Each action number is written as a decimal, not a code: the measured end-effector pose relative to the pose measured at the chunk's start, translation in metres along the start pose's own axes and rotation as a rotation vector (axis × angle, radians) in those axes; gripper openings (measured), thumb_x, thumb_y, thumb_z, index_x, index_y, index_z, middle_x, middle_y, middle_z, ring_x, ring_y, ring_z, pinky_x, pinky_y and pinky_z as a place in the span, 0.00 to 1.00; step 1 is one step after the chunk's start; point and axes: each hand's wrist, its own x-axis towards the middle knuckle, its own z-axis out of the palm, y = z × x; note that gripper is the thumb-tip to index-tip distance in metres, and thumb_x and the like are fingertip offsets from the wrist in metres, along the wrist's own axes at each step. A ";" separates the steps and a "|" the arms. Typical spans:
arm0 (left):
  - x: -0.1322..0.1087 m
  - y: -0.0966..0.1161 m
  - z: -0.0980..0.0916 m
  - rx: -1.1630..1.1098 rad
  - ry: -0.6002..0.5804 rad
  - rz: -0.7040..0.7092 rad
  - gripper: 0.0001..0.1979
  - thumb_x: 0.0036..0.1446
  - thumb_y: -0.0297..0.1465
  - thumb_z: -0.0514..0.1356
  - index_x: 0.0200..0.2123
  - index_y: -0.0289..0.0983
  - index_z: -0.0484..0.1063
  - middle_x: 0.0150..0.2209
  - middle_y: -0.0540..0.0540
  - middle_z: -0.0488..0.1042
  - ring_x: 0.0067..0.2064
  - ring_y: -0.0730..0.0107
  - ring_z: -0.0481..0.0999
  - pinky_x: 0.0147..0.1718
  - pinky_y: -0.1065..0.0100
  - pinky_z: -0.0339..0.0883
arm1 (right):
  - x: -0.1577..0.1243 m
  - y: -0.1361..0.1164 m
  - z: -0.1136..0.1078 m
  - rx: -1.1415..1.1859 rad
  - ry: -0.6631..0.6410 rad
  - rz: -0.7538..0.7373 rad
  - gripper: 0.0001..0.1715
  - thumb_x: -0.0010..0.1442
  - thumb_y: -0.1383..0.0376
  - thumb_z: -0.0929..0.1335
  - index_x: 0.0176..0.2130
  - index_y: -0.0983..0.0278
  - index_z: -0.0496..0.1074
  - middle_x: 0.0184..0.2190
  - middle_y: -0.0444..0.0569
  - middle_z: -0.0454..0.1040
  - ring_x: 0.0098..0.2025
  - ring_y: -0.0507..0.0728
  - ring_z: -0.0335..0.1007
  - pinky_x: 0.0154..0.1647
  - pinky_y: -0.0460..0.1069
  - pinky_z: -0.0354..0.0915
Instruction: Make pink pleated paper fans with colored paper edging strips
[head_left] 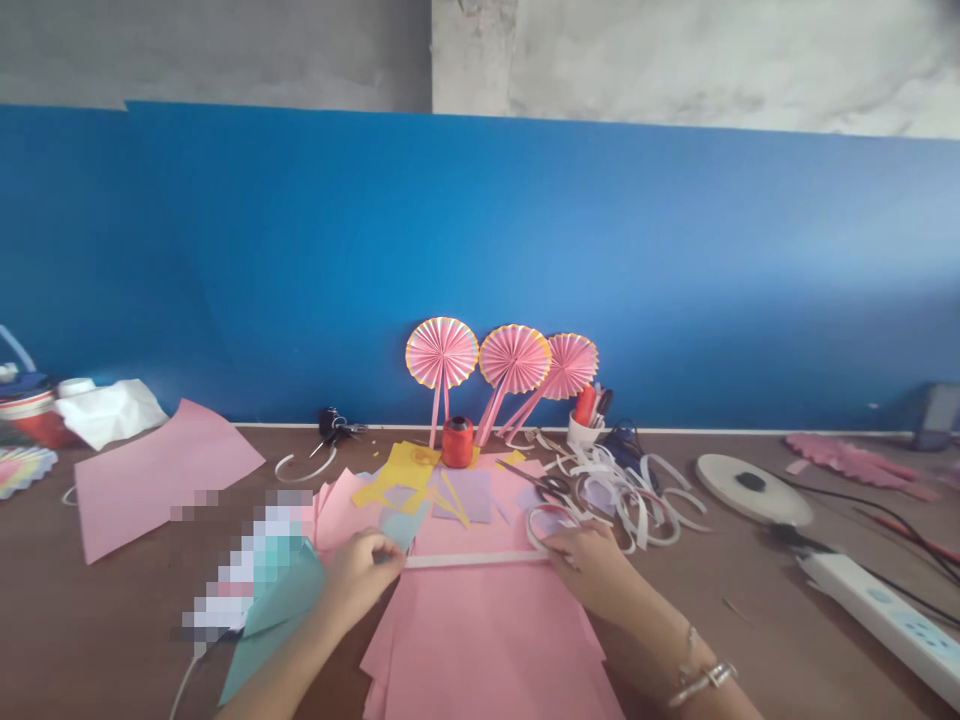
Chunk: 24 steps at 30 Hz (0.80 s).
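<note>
A stack of pink paper sheets (480, 630) lies on the brown table in front of me. Across its far edge runs a thin white strip (472, 560). My left hand (360, 575) pinches the strip's left end, fingers closed. My right hand (589, 565), with a bracelet on the wrist, presses on the strip's right end, fingers together. A teal sheet (274, 615) lies just left of my left hand. Yellow and lilac paper scraps (427, 485) lie beyond the strip.
Three pink paper fans (510, 365) lean on the blue wall, with an orange thread spool (457, 442) before them. Scissors (540, 482) and curled white strips (637, 495) sit right of centre. A large pink sheet (157, 475) lies left; a power strip (885, 610) and cables lie right.
</note>
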 end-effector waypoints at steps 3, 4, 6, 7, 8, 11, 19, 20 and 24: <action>0.001 -0.001 0.000 0.014 -0.021 -0.006 0.08 0.45 0.35 0.55 0.22 0.38 0.72 0.30 0.47 0.77 0.36 0.60 0.75 0.37 0.66 0.63 | 0.000 0.001 0.002 -0.040 -0.007 0.002 0.15 0.56 0.72 0.58 0.25 0.62 0.69 0.24 0.46 0.74 0.29 0.54 0.64 0.43 0.51 0.51; 0.001 -0.002 0.001 0.018 -0.026 -0.007 0.09 0.45 0.35 0.55 0.22 0.38 0.72 0.30 0.47 0.77 0.35 0.60 0.75 0.37 0.66 0.63 | 0.000 0.001 0.002 -0.052 -0.007 0.003 0.15 0.55 0.72 0.58 0.24 0.62 0.69 0.23 0.46 0.73 0.29 0.54 0.64 0.43 0.51 0.51; 0.002 -0.003 0.001 0.023 -0.028 -0.007 0.09 0.45 0.35 0.55 0.23 0.38 0.72 0.29 0.47 0.77 0.35 0.59 0.75 0.37 0.66 0.63 | 0.000 0.001 0.003 -0.066 -0.002 0.010 0.15 0.55 0.72 0.58 0.23 0.63 0.67 0.22 0.45 0.72 0.27 0.53 0.63 0.41 0.50 0.51; 0.002 -0.003 0.001 0.023 -0.026 -0.005 0.09 0.45 0.36 0.55 0.23 0.39 0.72 0.30 0.47 0.77 0.35 0.59 0.75 0.37 0.66 0.63 | 0.000 0.001 0.003 -0.067 0.003 0.011 0.15 0.55 0.71 0.58 0.22 0.63 0.66 0.21 0.45 0.71 0.27 0.52 0.62 0.40 0.50 0.51; 0.002 -0.003 0.001 0.023 -0.024 -0.005 0.09 0.45 0.36 0.55 0.23 0.39 0.72 0.30 0.47 0.77 0.35 0.59 0.75 0.37 0.66 0.63 | 0.000 0.001 0.003 -0.068 0.010 0.010 0.15 0.55 0.72 0.58 0.21 0.63 0.65 0.20 0.44 0.71 0.26 0.52 0.61 0.40 0.50 0.51; 0.001 -0.004 0.001 0.018 -0.032 -0.002 0.09 0.46 0.36 0.54 0.22 0.39 0.71 0.30 0.47 0.77 0.36 0.59 0.75 0.37 0.65 0.63 | 0.001 0.003 0.005 -0.064 0.025 -0.004 0.15 0.55 0.73 0.58 0.20 0.64 0.64 0.19 0.43 0.69 0.24 0.51 0.60 0.38 0.49 0.50; 0.005 -0.013 0.004 -0.005 -0.039 0.013 0.09 0.46 0.36 0.54 0.24 0.39 0.71 0.30 0.47 0.77 0.37 0.58 0.74 0.37 0.64 0.63 | -0.001 0.007 0.006 -0.034 0.044 -0.047 0.16 0.55 0.73 0.57 0.22 0.63 0.66 0.21 0.44 0.71 0.27 0.52 0.64 0.41 0.49 0.52; 0.006 -0.014 0.005 -0.006 -0.026 0.024 0.09 0.47 0.36 0.54 0.23 0.39 0.71 0.30 0.47 0.76 0.36 0.59 0.74 0.37 0.64 0.63 | -0.001 0.005 0.004 -0.029 0.054 -0.045 0.16 0.55 0.73 0.57 0.22 0.63 0.66 0.21 0.44 0.71 0.27 0.52 0.64 0.41 0.50 0.53; 0.006 -0.009 0.004 -0.027 0.118 0.173 0.10 0.48 0.37 0.54 0.21 0.40 0.69 0.27 0.48 0.74 0.35 0.61 0.73 0.36 0.65 0.64 | 0.001 -0.003 -0.005 0.057 0.192 -0.026 0.16 0.53 0.74 0.58 0.25 0.63 0.70 0.24 0.46 0.73 0.31 0.54 0.68 0.46 0.53 0.55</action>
